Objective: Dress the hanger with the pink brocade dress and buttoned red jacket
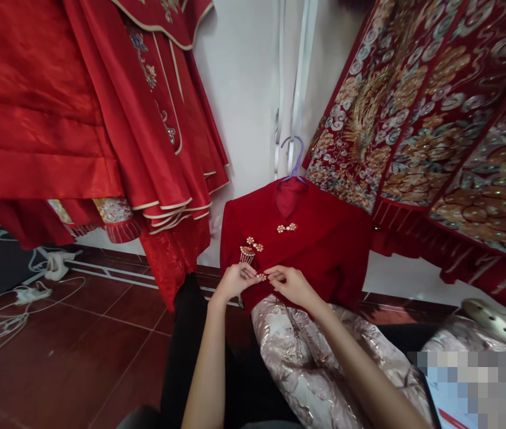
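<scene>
A dark red velvet jacket (324,238) with a stand collar hangs upright in front of me on a purple hanger (298,156). A beaded flower clasp (287,228) closes it below the collar. Further down, a fan-shaped tassel brooch (247,254) sits beside another flower clasp (255,244). Near the hem, my left hand (236,282) pinches a lower beaded flower clasp (261,277) from its left side. My right hand (292,287) is at that clasp's right, thumb and fingertips pressed together against the jacket front; what they grip is too small to make out.
Red garments (145,119) hang at the left, and a heavily embroidered one (435,149) at the right. Shiny patterned fabric (297,339) lies under my right arm. White cables (24,298) and a rack's rail (118,275) are low on the left. A phone (447,405) lies bottom right.
</scene>
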Action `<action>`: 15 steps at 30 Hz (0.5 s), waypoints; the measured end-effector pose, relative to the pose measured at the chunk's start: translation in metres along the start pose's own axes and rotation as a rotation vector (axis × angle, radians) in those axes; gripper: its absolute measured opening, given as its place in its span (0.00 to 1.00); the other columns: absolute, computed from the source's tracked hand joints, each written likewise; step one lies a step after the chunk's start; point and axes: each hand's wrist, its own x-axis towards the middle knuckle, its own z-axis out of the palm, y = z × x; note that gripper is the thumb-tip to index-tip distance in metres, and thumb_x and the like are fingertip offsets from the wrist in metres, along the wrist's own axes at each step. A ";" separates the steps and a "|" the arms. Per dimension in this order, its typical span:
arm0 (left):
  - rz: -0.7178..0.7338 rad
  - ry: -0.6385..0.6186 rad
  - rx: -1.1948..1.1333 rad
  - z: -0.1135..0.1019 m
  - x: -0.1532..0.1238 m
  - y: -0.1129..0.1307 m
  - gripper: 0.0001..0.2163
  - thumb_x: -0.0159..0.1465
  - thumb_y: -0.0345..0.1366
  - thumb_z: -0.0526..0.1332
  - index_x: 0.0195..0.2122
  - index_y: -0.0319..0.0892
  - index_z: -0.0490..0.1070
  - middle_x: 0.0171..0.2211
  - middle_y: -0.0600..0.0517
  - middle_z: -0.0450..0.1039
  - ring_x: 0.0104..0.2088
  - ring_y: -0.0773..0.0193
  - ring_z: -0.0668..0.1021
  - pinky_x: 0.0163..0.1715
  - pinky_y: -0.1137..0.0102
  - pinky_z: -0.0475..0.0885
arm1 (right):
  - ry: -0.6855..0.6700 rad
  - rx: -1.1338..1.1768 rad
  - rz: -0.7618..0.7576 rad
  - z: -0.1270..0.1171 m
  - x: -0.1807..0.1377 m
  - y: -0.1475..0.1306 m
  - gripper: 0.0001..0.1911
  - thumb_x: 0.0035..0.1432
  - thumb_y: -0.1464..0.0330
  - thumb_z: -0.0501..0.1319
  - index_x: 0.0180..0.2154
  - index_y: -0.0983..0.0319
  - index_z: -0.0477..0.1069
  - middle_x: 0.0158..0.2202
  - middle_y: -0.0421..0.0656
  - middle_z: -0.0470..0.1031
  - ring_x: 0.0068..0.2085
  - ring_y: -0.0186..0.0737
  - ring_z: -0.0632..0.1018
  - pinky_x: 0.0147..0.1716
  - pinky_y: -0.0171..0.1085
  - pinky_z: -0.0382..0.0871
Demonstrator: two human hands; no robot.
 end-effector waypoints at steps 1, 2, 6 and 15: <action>0.011 0.013 0.002 0.001 0.000 0.000 0.16 0.49 0.46 0.69 0.29 0.38 0.72 0.26 0.50 0.74 0.27 0.66 0.76 0.30 0.72 0.70 | 0.003 0.002 -0.011 0.002 0.000 0.001 0.14 0.52 0.74 0.57 0.41 0.64 0.75 0.35 0.45 0.79 0.37 0.39 0.80 0.42 0.38 0.74; 0.020 0.024 0.002 0.001 0.000 0.000 0.16 0.49 0.46 0.69 0.29 0.38 0.72 0.26 0.50 0.74 0.27 0.66 0.76 0.29 0.73 0.70 | 0.010 0.006 -0.021 0.004 0.001 0.002 0.14 0.51 0.74 0.57 0.41 0.64 0.75 0.34 0.45 0.79 0.37 0.39 0.80 0.41 0.38 0.74; 0.030 0.036 -0.008 0.002 0.000 -0.001 0.16 0.48 0.46 0.69 0.29 0.39 0.71 0.26 0.50 0.74 0.28 0.65 0.77 0.30 0.72 0.70 | 0.038 0.059 -0.042 0.011 0.002 0.008 0.13 0.49 0.75 0.57 0.38 0.64 0.73 0.33 0.44 0.78 0.36 0.38 0.79 0.40 0.37 0.73; -0.005 0.018 -0.081 0.001 -0.003 0.002 0.15 0.47 0.44 0.71 0.27 0.38 0.71 0.24 0.51 0.74 0.27 0.66 0.75 0.29 0.73 0.69 | 0.080 0.119 -0.039 0.022 0.005 0.017 0.10 0.47 0.72 0.61 0.35 0.63 0.71 0.32 0.43 0.77 0.35 0.37 0.78 0.39 0.37 0.72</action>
